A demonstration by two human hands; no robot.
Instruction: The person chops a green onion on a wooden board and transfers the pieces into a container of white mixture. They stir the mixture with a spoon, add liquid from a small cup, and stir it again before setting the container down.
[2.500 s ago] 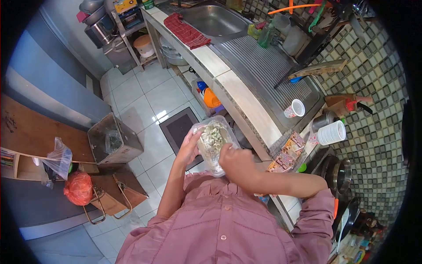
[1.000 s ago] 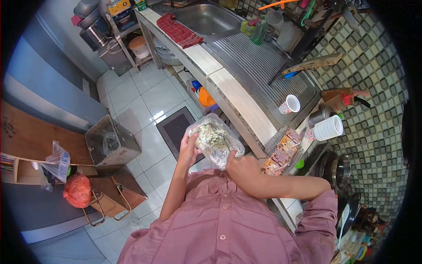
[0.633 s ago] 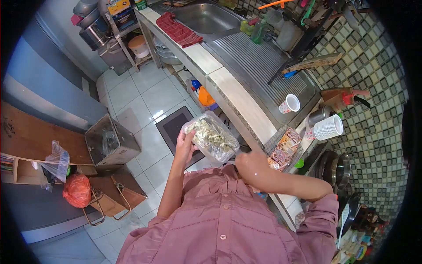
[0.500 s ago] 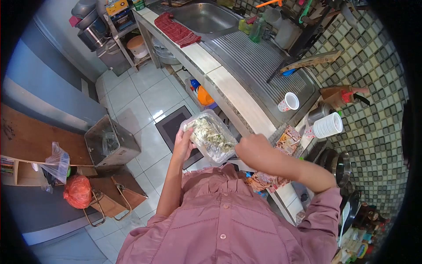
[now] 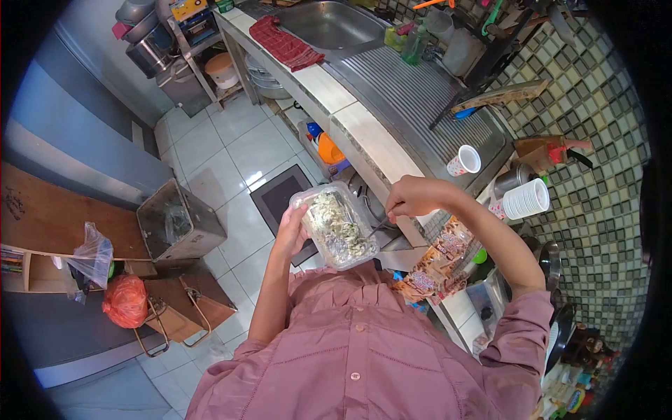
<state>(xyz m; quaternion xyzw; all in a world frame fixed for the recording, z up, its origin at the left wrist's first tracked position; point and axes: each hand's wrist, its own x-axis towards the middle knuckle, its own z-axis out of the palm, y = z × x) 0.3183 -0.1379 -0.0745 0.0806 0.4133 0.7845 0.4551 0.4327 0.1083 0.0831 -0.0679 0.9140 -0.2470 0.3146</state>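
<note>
A clear plastic container [image 5: 334,225] with a pale, crumbly mix flecked with green is tilted in front of my body. My left hand [image 5: 292,229] grips its left edge, thumb over the rim. Just right of the container, my right hand [image 5: 413,197] is closed round the handle of a thin metal utensil [image 5: 379,227], probably a spoon, whose lower end reaches the mix at the container's right side. Behind the container, a dark mat lies on the floor.
On the right, the counter [image 5: 357,122] holds a patterned packet [image 5: 441,259], a single paper cup [image 5: 463,161] and a cup stack [image 5: 525,199]. A red cloth [image 5: 283,43] lies beside the sink [image 5: 329,24]. A metal bin [image 5: 180,220] stands at left.
My right hand has moved up and away from the container, so the utensil now shows. The container is turned slightly, still in my left hand.
</note>
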